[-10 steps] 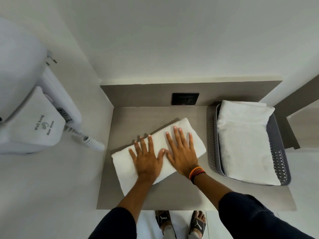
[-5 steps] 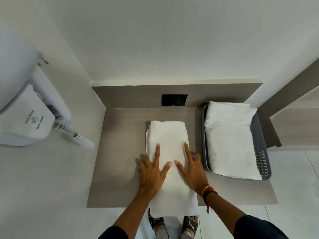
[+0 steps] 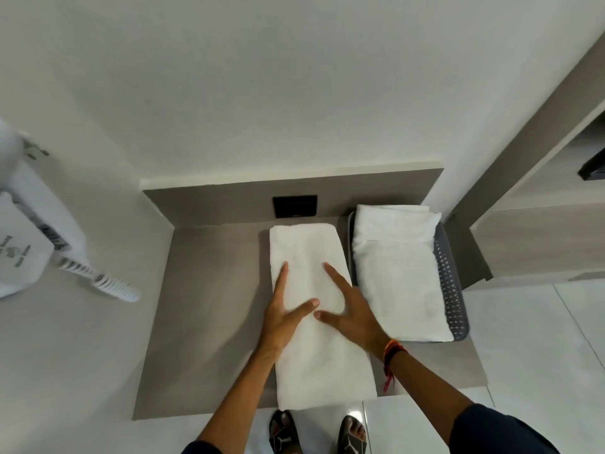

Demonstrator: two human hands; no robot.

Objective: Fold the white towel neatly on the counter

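Plain white walls (image 3: 262,93), grey-brown counter (image 3: 209,306) set in a corner with a low backsplash (image 3: 376,194) (black switch plate (image 3: 295,206) on it). Glossy white floor tiles (image 3: 530,339) at right, wall-mounted hair dryer (image 3: 23,250) at left.

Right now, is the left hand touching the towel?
Touching. The head view shows the left hand lying flat on the towel, thumb and forefinger spread across its surface.

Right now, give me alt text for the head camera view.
Both hands, left hand and right hand, press flat on a long folded white towel on a grey counter; a basket of towels sits beside it.
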